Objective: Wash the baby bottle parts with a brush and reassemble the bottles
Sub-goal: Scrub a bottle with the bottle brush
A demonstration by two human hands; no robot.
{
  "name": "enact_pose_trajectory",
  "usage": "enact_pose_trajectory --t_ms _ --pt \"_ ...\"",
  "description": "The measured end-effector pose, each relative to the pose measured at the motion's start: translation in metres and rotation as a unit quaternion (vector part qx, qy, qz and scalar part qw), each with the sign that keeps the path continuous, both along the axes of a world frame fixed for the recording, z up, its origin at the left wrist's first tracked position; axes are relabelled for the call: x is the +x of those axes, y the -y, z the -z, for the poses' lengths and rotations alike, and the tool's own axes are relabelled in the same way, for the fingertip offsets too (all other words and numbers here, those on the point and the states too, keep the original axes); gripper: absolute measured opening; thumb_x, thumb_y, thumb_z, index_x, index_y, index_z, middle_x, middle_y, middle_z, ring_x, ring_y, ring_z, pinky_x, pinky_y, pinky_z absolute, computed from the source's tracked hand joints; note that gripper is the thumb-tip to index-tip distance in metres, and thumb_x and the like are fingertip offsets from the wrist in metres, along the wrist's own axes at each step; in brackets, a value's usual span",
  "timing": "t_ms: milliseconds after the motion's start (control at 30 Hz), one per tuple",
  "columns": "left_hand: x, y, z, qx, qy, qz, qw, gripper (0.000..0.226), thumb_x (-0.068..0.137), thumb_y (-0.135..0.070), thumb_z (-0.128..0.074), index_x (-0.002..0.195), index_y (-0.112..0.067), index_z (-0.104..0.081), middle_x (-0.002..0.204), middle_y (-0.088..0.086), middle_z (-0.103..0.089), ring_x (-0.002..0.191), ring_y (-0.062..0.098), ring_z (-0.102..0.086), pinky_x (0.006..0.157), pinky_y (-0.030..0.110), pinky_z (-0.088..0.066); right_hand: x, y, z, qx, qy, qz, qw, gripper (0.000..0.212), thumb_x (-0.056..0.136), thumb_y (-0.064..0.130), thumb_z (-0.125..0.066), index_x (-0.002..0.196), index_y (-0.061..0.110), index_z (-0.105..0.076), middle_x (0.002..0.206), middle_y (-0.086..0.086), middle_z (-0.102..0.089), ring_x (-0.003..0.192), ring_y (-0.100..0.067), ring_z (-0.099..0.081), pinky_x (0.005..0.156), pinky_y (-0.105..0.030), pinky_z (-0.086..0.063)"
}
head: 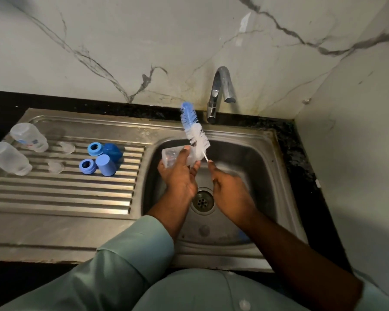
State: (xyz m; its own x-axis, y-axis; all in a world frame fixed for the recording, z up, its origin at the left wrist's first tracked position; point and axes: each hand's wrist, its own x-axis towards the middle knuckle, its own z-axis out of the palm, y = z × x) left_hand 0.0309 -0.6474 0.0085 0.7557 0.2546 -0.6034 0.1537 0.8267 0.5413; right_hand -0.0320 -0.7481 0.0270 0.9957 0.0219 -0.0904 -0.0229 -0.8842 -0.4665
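Steel sink (276, 167), basin at 3 o'clock, ribbed drainboard (61, 191) at 9. Round drain (203, 201) sat at basin centre. Chrome tap (219, 90) stood at 12 o'clock, spout curved toward the basin. Veined marble wall (112, 39) rose behind; black counter (301, 158) edged the sink.

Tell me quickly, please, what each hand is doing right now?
Left hand: closed around the clear bottle, over the sink.
Right hand: closed, pinching the bottle brush by its thin handle.

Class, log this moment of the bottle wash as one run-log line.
stage: brushing | left hand: holds clear bottle over sink | right hand: holds brush, outside bottle | tap: no water visible
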Motion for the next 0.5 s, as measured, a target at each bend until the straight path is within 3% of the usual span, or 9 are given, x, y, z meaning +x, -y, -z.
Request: enact_pose_trajectory --t_ms 67,133,200,267,333,400,500 --pt "0.006 -0.006 -0.001 -0.016 0.005 -0.037 0.999 0.066 0.078 -0.002 -0.078 0.128 -0.025 -0.042 0.107 0.003 -0.062 0.091 0.024 -0.068 0.076 0.047 -0.06 -0.003 0.001 0.003 0.016 -0.001 -0.017 1.0 0.058 0.095 0.014 -0.042 0.148 0.033 -0.028 0.091 -0.009 -0.066 0.081 -0.024 -0.064 0.078 -0.036 -0.053" --pt "0.012 -0.019 0.0 -0.024 0.007 -0.066 0.998 0.067 0.078 -0.003 -0.078 0.126 -0.029 -0.04 0.108 0.004 -0.061 0.093 0.026 -0.068 0.072 0.044 -0.061 -0.016 0.004 0.006 0.114 0.012 -0.027 0.993 0.049 0.095 0.01 -0.044 0.141 0.026 -0.044 0.091 -0.005 -0.069 0.08 -0.018 -0.065 0.077 -0.033 -0.053" --pt "0.011 -0.023 0.003 -0.013 0.0 -0.059 0.998 0.066 0.078 -0.004 -0.079 0.124 -0.03 -0.04 0.114 0.007 -0.06 0.097 0.028 -0.067 0.074 0.048 -0.061 -0.018 0.01 0.006 0.25 0.036 0.013 0.967 0.04 0.096 0.009 -0.047 0.132 0.024 -0.055 0.07 0.012 -0.063 0.061 -0.003 -0.056 0.064 -0.027 -0.048" --pt "0.003 -0.016 0.005 -0.015 -0.013 -0.037 0.999 0.065 0.078 -0.004 -0.079 0.126 -0.028 -0.043 0.117 0.008 -0.059 0.1 0.029 -0.065 0.076 0.052 -0.06 -0.007 0.012 0.006 0.296 0.064 0.06 0.951 0.043 0.098 0.008 -0.046 0.134 0.031 -0.048 0.052 0.02 -0.051 0.047 0.001 -0.044 0.054 -0.017 -0.039" --pt "-0.003 -0.006 0.005 -0.029 -0.013 -0.009 0.999 0.066 0.079 -0.004 -0.078 0.13 -0.022 -0.042 0.118 0.011 -0.062 0.1 0.03 -0.067 0.076 0.053 -0.059 0.001 0.006 0.007 0.271 0.071 0.058 0.958 0.041 0.097 0.006 -0.047 0.134 0.024 -0.051 0.054 0.02 -0.051 0.049 0.002 -0.048 0.056 -0.012 -0.037" --pt "0.002 -0.004 0.002 -0.032 -0.007 -0.014 0.999 0.064 0.079 -0.004 -0.078 0.128 -0.022 -0.041 0.117 0.014 -0.064 0.095 0.031 -0.071 0.077 0.054 -0.059 -0.003 0.0 0.009 0.236 0.039 0.041 0.97 0.038 0.097 0.006 -0.047 0.131 0.019 -0.057 0.068 0.014 -0.06 0.054 -0.003 -0.051 0.059 -0.016 -0.04" --pt "0.016 -0.017 -0.002 -0.033 0.002 -0.062 0.998 0.059 0.08 -0.005 -0.078 0.117 -0.029 -0.039 0.107 0.012 -0.066 0.081 0.026 -0.073 0.081 0.053 -0.059 -0.02 0.004 0.012 0.147 0.007 -0.005 0.989 0.051 0.095 0.005 -0.047 0.141 0.027 -0.043 0.075 0.0 -0.062 0.06 -0.009 -0.053 0.065 -0.02 -0.044"
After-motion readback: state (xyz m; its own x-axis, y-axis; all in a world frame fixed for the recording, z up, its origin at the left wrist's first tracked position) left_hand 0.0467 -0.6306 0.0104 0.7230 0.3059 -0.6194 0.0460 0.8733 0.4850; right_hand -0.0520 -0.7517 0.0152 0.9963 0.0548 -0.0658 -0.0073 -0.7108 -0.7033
